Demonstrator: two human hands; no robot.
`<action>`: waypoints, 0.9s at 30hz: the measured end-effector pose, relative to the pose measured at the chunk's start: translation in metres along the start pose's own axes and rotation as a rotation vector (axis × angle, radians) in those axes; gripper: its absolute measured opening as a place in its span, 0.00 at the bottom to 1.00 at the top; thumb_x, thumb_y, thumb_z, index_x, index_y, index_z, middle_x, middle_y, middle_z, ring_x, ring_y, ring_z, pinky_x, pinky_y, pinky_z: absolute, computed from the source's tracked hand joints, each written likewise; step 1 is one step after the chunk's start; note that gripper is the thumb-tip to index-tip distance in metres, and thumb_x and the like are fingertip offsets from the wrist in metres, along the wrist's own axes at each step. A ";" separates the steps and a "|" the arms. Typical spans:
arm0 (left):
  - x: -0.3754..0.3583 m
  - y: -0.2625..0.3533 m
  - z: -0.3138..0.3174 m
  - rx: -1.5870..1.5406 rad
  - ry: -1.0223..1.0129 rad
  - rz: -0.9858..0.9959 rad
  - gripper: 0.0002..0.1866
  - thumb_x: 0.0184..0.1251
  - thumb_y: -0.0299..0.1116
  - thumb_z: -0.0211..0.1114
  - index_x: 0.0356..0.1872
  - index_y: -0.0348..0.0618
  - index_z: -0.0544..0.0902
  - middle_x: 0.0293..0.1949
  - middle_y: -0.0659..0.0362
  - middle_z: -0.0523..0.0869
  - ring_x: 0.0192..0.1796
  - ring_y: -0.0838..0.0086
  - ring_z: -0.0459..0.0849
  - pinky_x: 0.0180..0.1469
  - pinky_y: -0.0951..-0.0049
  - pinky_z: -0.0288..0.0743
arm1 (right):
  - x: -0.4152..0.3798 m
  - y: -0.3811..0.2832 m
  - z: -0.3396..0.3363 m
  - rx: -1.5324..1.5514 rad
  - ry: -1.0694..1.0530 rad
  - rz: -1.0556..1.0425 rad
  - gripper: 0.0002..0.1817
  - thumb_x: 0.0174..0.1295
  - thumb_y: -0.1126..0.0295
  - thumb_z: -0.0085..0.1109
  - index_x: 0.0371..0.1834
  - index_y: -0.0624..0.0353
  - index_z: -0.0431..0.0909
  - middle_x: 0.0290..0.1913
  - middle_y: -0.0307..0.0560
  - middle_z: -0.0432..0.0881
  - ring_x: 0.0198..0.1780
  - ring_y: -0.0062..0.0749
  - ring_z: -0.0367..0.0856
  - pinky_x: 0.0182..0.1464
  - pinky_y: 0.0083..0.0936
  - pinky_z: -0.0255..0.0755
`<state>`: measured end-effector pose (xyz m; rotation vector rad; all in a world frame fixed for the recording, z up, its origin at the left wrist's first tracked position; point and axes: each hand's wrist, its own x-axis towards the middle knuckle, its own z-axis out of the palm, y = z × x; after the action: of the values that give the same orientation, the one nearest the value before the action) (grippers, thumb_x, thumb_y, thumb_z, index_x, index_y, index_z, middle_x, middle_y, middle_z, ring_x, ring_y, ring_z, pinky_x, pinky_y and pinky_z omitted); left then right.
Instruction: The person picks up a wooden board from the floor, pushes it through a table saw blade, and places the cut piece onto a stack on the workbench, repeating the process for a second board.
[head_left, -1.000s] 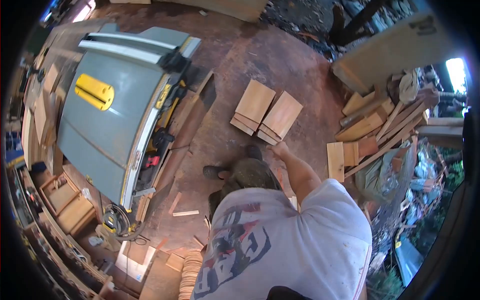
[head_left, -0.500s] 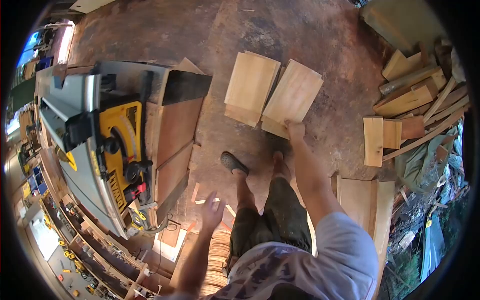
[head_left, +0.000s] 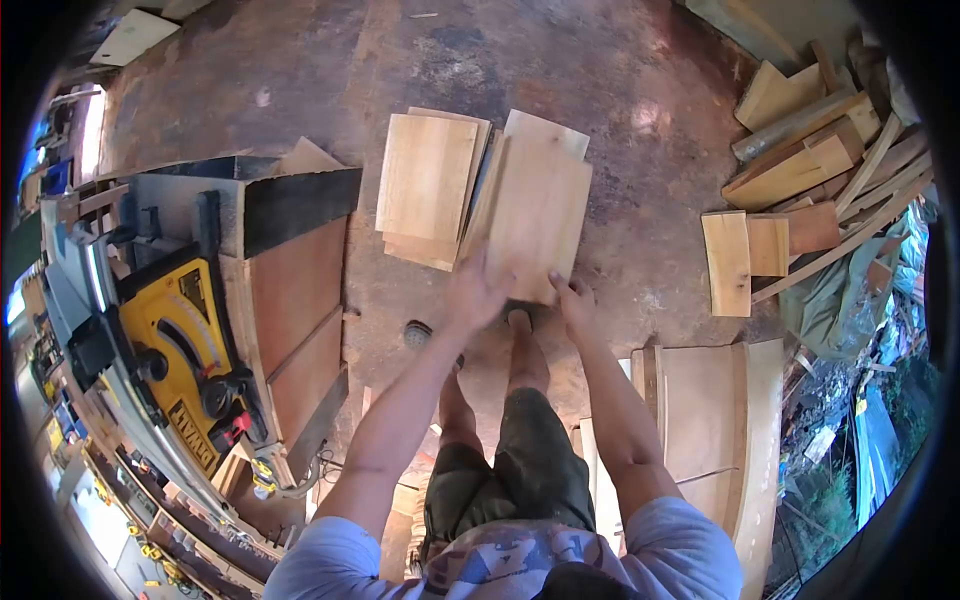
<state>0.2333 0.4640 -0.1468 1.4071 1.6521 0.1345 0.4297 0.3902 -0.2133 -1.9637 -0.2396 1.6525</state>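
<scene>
A flat, pale wooden board point(head_left: 540, 215) tilts over the right-hand stack. At its near right corner, my right hand point(head_left: 573, 300) is closed with thumb and fingers on the edge. My left hand point(head_left: 478, 292) is at the near left corner, closed against that edge; motion blurs its fingers a little. Under the held board, another board point(head_left: 545, 132) of the right-hand stack sticks out at the far end. Just to the left, a second stack of similar boards point(head_left: 428, 175) lies on the floor, its edges not quite lined up.
A yellow table saw point(head_left: 180, 340) stands at left beside a wooden cabinet point(head_left: 300, 300). Offcuts point(head_left: 800, 175) are heaped at right, near a crumpled tarp point(head_left: 835, 310). Wooden panels point(head_left: 700, 410) lie by my right leg. Around the stacks is stained floor point(head_left: 640, 60).
My left hand has come forward from beside my left leg to the board. My right hand has lifted the board's near end. The view has shifted, with the saw farther left.
</scene>
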 end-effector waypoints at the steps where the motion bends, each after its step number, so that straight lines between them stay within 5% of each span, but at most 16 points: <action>1: -0.029 0.020 -0.009 0.046 0.016 0.109 0.39 0.59 0.46 0.69 0.67 0.31 0.70 0.63 0.39 0.78 0.61 0.43 0.76 0.62 0.52 0.73 | -0.013 0.009 -0.009 -0.050 0.018 0.019 0.41 0.65 0.47 0.65 0.70 0.70 0.68 0.60 0.61 0.80 0.60 0.45 0.80 0.55 0.33 0.78; 5: -0.115 0.083 -0.034 0.125 0.105 0.403 0.35 0.58 0.42 0.70 0.65 0.33 0.74 0.63 0.42 0.79 0.63 0.48 0.74 0.63 0.55 0.72 | -0.085 0.040 -0.036 0.196 -0.159 0.088 0.46 0.71 0.39 0.52 0.77 0.67 0.55 0.68 0.59 0.72 0.59 0.41 0.80 0.54 0.33 0.81; 8: -0.174 0.101 -0.071 0.056 0.133 0.469 0.34 0.59 0.41 0.70 0.65 0.34 0.74 0.65 0.41 0.77 0.61 0.48 0.77 0.64 0.56 0.73 | -0.168 0.034 -0.035 0.426 -0.274 0.153 0.31 0.69 0.44 0.59 0.65 0.55 0.74 0.52 0.44 0.83 0.48 0.33 0.84 0.45 0.32 0.82; 10: -0.236 0.084 -0.100 -0.035 0.207 0.503 0.33 0.60 0.39 0.71 0.65 0.35 0.75 0.64 0.42 0.78 0.58 0.48 0.80 0.63 0.58 0.74 | -0.226 0.016 -0.034 0.229 -0.152 0.091 0.31 0.70 0.46 0.59 0.66 0.59 0.72 0.52 0.47 0.83 0.50 0.34 0.84 0.48 0.33 0.81; 12: -0.297 0.076 -0.151 -0.434 0.172 0.194 0.33 0.65 0.40 0.70 0.66 0.31 0.71 0.64 0.40 0.78 0.58 0.52 0.82 0.63 0.57 0.74 | -0.270 -0.020 -0.029 -0.089 -0.174 -0.017 0.30 0.70 0.57 0.62 0.65 0.69 0.69 0.51 0.47 0.82 0.50 0.33 0.82 0.47 0.31 0.80; 14: -0.342 0.044 -0.178 -0.610 0.360 0.157 0.43 0.64 0.35 0.72 0.75 0.30 0.57 0.68 0.39 0.73 0.54 0.58 0.85 0.56 0.63 0.80 | -0.316 -0.073 0.009 -0.286 -0.341 -0.420 0.29 0.63 0.60 0.69 0.60 0.68 0.72 0.47 0.49 0.83 0.47 0.32 0.83 0.49 0.29 0.78; 17: -0.401 0.013 -0.229 -0.818 0.447 0.276 0.52 0.63 0.31 0.72 0.78 0.29 0.44 0.74 0.39 0.63 0.53 0.62 0.85 0.52 0.68 0.82 | -0.358 -0.115 0.084 -0.363 -0.644 -0.603 0.33 0.55 0.62 0.75 0.59 0.69 0.72 0.49 0.52 0.83 0.49 0.36 0.82 0.53 0.31 0.77; 18: -0.428 0.011 -0.256 -0.652 0.437 0.195 0.52 0.62 0.31 0.72 0.78 0.28 0.44 0.74 0.37 0.62 0.61 0.55 0.81 0.61 0.63 0.77 | -0.374 -0.124 0.116 -0.450 -0.690 -0.729 0.35 0.53 0.62 0.76 0.59 0.69 0.71 0.50 0.52 0.82 0.49 0.37 0.82 0.54 0.33 0.77; 20: -0.452 -0.013 -0.267 -0.354 0.811 0.279 0.54 0.60 0.33 0.74 0.78 0.27 0.45 0.74 0.36 0.62 0.71 0.51 0.71 0.72 0.61 0.63 | -0.408 -0.141 0.175 -0.624 -0.719 -0.978 0.38 0.50 0.61 0.78 0.60 0.70 0.71 0.50 0.54 0.82 0.50 0.39 0.81 0.56 0.35 0.76; 22: -0.459 -0.054 -0.281 -0.627 0.874 0.286 0.55 0.57 0.36 0.75 0.78 0.26 0.47 0.74 0.35 0.61 0.78 0.49 0.59 0.78 0.61 0.50 | -0.440 -0.151 0.236 -0.765 -0.739 -1.179 0.42 0.48 0.59 0.80 0.62 0.71 0.69 0.52 0.58 0.81 0.53 0.43 0.80 0.59 0.40 0.74; 25: -0.462 -0.093 -0.331 -0.616 1.005 0.332 0.61 0.52 0.41 0.79 0.78 0.28 0.46 0.74 0.33 0.58 0.79 0.46 0.56 0.78 0.58 0.51 | -0.441 -0.155 0.321 -0.935 -0.786 -1.167 0.36 0.53 0.58 0.78 0.58 0.71 0.74 0.44 0.55 0.85 0.45 0.38 0.85 0.49 0.35 0.79; 27: -0.464 -0.110 -0.355 -0.442 1.029 0.244 0.66 0.47 0.46 0.82 0.78 0.28 0.45 0.75 0.31 0.55 0.80 0.42 0.51 0.78 0.52 0.49 | -0.434 -0.157 0.364 -0.880 -0.859 -0.945 0.31 0.56 0.58 0.77 0.54 0.70 0.77 0.40 0.51 0.85 0.40 0.34 0.84 0.44 0.31 0.79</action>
<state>-0.1318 0.2084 0.2471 1.2321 2.0211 1.4694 0.0189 0.4237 0.2057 -1.0307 -2.1093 1.6483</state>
